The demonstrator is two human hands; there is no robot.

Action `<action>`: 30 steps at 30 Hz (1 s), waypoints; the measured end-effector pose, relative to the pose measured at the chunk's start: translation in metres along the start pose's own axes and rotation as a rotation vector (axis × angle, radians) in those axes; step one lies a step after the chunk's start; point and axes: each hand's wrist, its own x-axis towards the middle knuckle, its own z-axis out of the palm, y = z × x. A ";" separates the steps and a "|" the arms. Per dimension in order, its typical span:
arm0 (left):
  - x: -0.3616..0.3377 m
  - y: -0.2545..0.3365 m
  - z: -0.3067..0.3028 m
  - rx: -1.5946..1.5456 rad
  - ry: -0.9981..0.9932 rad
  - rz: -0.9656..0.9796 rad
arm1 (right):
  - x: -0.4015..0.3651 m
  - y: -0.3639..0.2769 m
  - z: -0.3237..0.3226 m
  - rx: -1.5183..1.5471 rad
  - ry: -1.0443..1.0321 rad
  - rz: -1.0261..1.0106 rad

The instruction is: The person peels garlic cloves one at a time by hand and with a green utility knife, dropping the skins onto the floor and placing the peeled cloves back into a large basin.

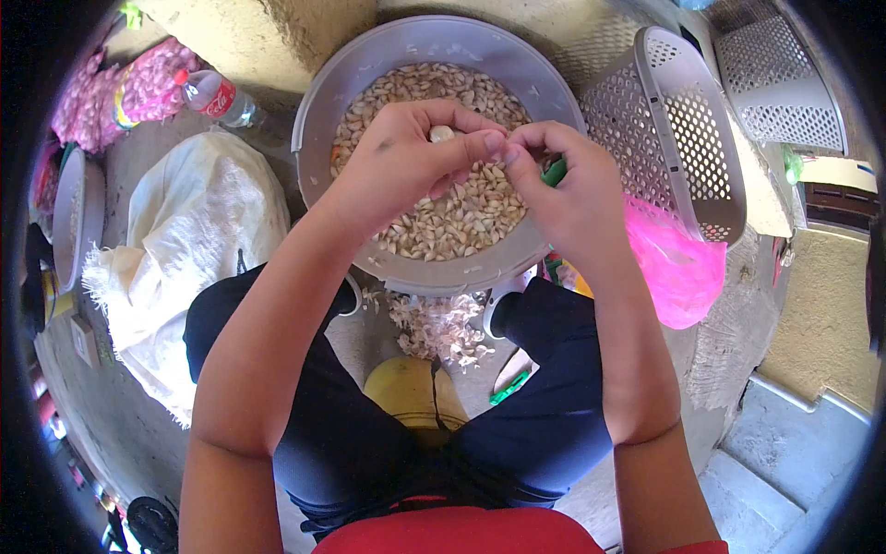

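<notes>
Over a large grey tub (305,120), my two hands meet at the fingertips. My left hand (406,162) is closed, with a pale, round-ended garlic clove (441,134) held in its curled fingers. My right hand (577,189) is also closed, thumb and forefinger pinched against the left fingertips; whatever lies between them is too small to make out. A green handle (555,172) shows under the right fingers, tucked against the palm; the rest of that tool is hidden. Below both hands, many loose garlic cloves (452,222) fill the tub's bottom.
Papery garlic skins (438,328) lie on the ground between my feet, before a yellow rounded container (411,388). To the left are a white woven sack (203,194) and a Coca-Cola bottle (217,97). Perforated grey baskets (664,120) and a pink plastic bag (678,268) are on the right.
</notes>
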 end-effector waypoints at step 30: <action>0.000 0.001 0.000 -0.035 -0.048 0.038 | 0.001 0.005 0.003 0.714 -0.116 0.419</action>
